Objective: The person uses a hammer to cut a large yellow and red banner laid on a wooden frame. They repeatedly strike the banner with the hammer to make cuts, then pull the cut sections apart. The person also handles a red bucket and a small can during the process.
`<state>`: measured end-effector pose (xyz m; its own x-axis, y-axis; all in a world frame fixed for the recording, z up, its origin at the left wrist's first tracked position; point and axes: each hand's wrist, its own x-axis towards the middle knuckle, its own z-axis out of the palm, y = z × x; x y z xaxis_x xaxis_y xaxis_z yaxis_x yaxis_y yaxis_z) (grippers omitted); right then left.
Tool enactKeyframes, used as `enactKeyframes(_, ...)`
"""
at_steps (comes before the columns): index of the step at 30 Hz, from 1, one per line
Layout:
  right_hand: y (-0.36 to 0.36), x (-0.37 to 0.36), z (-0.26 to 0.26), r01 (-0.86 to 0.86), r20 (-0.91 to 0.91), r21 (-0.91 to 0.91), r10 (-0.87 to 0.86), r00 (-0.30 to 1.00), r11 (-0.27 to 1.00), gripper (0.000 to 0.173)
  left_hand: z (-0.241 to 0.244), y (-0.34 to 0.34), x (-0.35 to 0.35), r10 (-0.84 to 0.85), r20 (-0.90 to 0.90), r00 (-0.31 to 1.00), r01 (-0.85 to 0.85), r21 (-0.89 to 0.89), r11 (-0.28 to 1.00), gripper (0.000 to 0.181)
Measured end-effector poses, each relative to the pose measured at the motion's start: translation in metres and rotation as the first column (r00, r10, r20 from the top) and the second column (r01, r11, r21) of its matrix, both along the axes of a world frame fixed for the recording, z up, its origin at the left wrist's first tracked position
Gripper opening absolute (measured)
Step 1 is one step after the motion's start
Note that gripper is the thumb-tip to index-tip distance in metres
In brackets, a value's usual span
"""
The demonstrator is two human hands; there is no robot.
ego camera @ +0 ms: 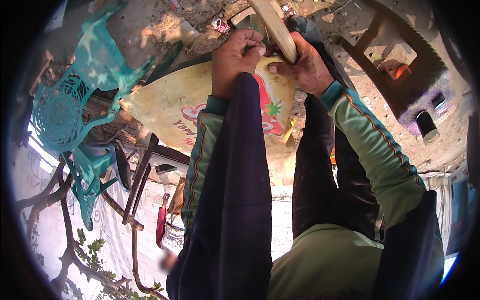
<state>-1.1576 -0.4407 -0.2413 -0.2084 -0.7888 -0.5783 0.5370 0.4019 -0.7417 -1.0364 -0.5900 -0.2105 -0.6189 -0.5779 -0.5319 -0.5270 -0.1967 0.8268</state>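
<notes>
My right hand [309, 67] grips the lower end of a flat wooden slat [275, 30], which runs up and out of view at the top. Just left of it, my left hand [238, 56] has its fingers curled with thumb and forefinger pinched together; whether something small is between them cannot be made out. Beneath both hands a yellow printed banner sheet [161, 99] lies spread, bearing lettering and a fruit picture. A dark green and black object, partly hidden, shows behind the slat near my fingertips.
At the left stand green plastic chairs [60, 112]. A brown plastic stool [405, 71] with a black-and-clear cup [427, 127] is on the right. A printed cup [220, 26] lies on the dirt ground. Another person [170, 228] is beyond, near tree branches and a white wall.
</notes>
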Motion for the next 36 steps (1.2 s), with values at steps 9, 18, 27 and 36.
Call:
enactKeyframes(9, 0.03, 0.006, -0.006, 0.255, -0.307, 0.006, -0.24, 0.921, 0.967, 0.052, 0.0, 0.013, -0.003, 0.077, 0.041, 0.996, -0.077, -0.002, 0.997, 0.023)
enactKeyframes(18, -0.002, 0.005, -0.001, 0.275, -0.025, 0.201, -0.275, 0.961, 0.94, 0.046, -0.003, 0.015, -0.002, 0.072, -0.048, 0.996, -0.07, 0.035, 0.997, 0.023)
enactKeyframes(27, -0.014, -0.002, 0.006, 0.244, 0.11, 0.351, -0.298, 0.948, 0.904, 0.032, 0.0, 0.019, -0.008, 0.068, 0.022, 0.997, -0.068, -0.018, 0.998, 0.025)
enactKeyframes(36, 0.0, -0.006, 0.001, 0.177, -0.039, 0.369, -0.175, 0.984, 0.912, 0.041, 0.002, 0.017, -0.016, -0.093, 0.232, 0.968, 0.131, -0.154, 0.979, 0.034)
